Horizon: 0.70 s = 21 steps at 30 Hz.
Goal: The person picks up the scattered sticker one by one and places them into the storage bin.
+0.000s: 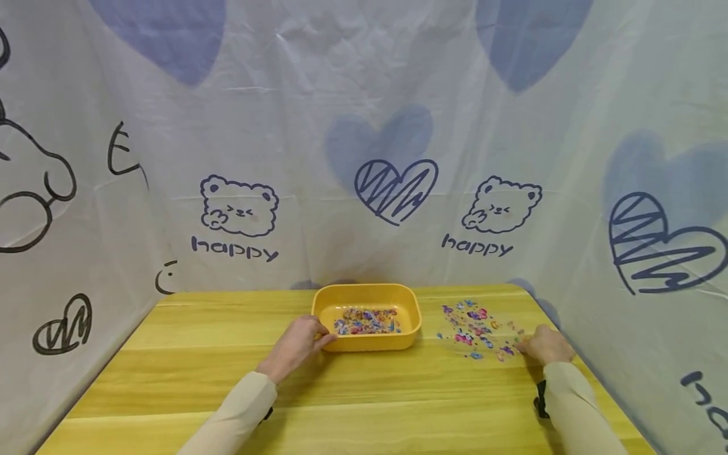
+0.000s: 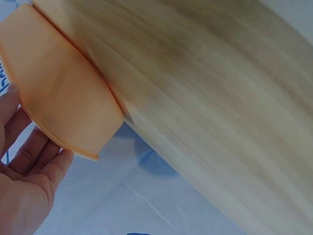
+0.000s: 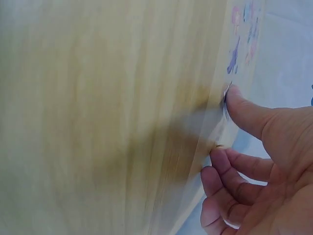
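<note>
At the right hand (image 1: 547, 345), the thumb stands apart from the loosely bent fingers, its tip at the right edge of the small colourful pieces (image 1: 479, 331). Whether any tiny piece is caught at the fingertips I cannot tell (the right wrist view shows only a thin, shiny edge by the thumb). The loose scatter begins right at those fingertips and spreads leftward and away from the person, across the right part of the table (image 1: 387, 404). It has no clear long axis; it is a rough patch rather than a row. The right hand is by far the nearer to it.

Further left, past a strip of bare tabletop, sits the yellow box (image 1: 370, 343), upright, its long side running left to right. More pieces (image 1: 368, 321) lie on its floor. So the scatter falls between the right hand and the box. At the box's near left corner, the left hand (image 1: 298, 344) grips the rim with bent fingers and thumb.

Behind the table's far edge hangs a pale cloth (image 1: 313, 145) printed with hearts and bears.
</note>
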Tool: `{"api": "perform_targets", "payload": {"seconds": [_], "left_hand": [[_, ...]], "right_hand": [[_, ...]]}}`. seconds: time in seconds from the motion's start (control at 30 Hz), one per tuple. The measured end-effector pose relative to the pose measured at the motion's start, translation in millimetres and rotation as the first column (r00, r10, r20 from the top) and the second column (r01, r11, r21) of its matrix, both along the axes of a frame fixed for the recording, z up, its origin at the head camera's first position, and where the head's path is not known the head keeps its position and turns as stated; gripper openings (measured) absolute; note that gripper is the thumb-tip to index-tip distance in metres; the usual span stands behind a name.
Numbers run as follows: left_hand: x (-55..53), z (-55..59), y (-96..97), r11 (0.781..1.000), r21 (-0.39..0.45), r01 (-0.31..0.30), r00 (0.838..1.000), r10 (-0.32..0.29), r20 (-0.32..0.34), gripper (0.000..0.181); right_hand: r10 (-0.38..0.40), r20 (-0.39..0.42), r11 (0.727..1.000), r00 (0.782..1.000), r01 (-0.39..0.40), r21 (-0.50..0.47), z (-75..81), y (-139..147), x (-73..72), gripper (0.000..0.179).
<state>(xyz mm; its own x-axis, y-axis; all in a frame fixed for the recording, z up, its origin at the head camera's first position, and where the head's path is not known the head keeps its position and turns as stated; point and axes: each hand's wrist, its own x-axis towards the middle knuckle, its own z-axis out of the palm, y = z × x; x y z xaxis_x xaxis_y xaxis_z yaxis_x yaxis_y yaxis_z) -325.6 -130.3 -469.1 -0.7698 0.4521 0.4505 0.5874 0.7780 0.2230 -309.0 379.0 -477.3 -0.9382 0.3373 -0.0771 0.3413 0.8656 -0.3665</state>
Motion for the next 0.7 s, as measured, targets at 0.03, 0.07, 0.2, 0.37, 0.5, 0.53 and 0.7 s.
{"api": "perform_targets", "payload": {"seconds": [0.03,0.07,0.2,0.37,0.5,0.53,0.7], "left_hand": [[0.1,-0.3,-0.1,1.0,-0.001,-0.003,1.0,0.003,-0.002,0.017],[0.2,-0.4,-0.1,1.0,0.003,-0.002,1.0,0.002,-0.004,0.017],[1.0,0.2,0.0,1.0,0.007,0.003,1.0,-0.003,-0.007,0.017],[1.3,2.1,0.9,1.0,0.018,0.009,1.0,-0.009,-0.011,0.017],[2.0,3.4,1.2,1.0,0.011,0.01,1.0,-0.01,-0.012,0.017],[2.1,3.6,1.2,1.0,0.011,0.01,1.0,-0.01,-0.01,0.017],[2.1,2.4,0.3,1.0,0.007,0.003,1.0,-0.003,0.004,0.017]], "right_hand": [[0.001,-0.001,1.0,1.0,-0.001,-0.007,0.7,-0.3,-0.8,0.038],[-0.001,0.005,1.0,1.0,0.001,-0.018,1.3,-0.5,-1.7,0.038],[-0.014,0.015,0.998,1.0,0.015,-0.067,1.7,0.1,-2.9,0.04],[-0.007,-0.02,0.996,1.0,0.006,-0.084,-0.1,2.5,-1.2,0.028],[-0.002,-0.076,0.997,0.997,-0.004,-0.079,-1.1,6.2,0.6,0.029],[0.005,-0.103,0.997,0.995,-0.013,-0.077,-0.4,6.9,1.5,0.029],[0.078,-0.259,0.995,0.963,-0.093,-0.045,9.2,7.0,4.5,0.032]]}}
